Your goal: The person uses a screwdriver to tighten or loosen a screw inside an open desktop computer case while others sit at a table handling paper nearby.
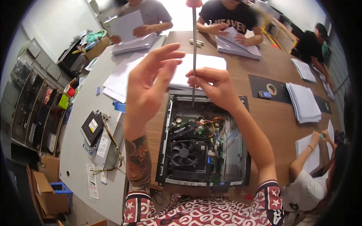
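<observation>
Right hand (217, 88) pinches the stiff, slim screwdriver (194, 49) mid-shaft, fingers clenched; left hand (151, 81) spread beside, released.

stacks of white paper (304, 101) on a brown table (279, 124), a tape roll (271, 89) on a black mat, cardboard boxes (47, 192) on the floor, other people seated around sorting sheets

A single head-worn fisheye view looks steeply down, close above the open computer case (205, 141) — co-workers ring the table's far side beyond it.
</observation>
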`<state>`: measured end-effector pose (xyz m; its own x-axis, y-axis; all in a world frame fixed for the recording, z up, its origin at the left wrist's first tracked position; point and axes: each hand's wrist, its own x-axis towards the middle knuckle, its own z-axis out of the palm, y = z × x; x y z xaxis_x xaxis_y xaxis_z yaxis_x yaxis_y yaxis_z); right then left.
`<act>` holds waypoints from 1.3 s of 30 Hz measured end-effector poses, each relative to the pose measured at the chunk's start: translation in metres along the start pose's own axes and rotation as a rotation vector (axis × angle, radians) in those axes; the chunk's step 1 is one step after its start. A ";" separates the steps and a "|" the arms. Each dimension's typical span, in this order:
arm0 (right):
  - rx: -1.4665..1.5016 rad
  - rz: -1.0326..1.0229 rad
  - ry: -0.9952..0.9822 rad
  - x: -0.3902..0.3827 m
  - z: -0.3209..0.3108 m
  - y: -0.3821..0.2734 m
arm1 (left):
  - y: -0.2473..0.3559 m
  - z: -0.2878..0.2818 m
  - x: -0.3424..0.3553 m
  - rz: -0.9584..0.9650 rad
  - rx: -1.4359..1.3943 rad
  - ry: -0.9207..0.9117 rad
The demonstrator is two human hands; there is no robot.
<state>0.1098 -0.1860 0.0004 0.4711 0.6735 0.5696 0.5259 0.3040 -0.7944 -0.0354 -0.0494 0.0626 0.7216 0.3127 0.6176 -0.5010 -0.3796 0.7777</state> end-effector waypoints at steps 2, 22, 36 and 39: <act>0.111 0.072 0.034 -0.010 -0.013 -0.004 | -0.005 0.024 0.005 -0.001 0.002 -0.132; -0.238 -0.012 0.230 -0.084 -0.056 0.039 | -0.085 0.115 -0.016 -0.134 -0.064 -0.257; -0.504 0.222 0.400 -0.175 -0.170 -0.039 | -0.036 0.118 -0.005 0.037 -0.161 -0.040; -0.456 0.221 0.337 -0.164 -0.145 -0.044 | -0.007 0.121 0.006 0.054 -0.185 -0.089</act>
<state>0.1123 -0.4076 -0.0279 0.7629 0.4144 0.4963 0.6054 -0.1883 -0.7734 0.0301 -0.1504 0.0463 0.7268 0.2152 0.6523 -0.6131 -0.2248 0.7573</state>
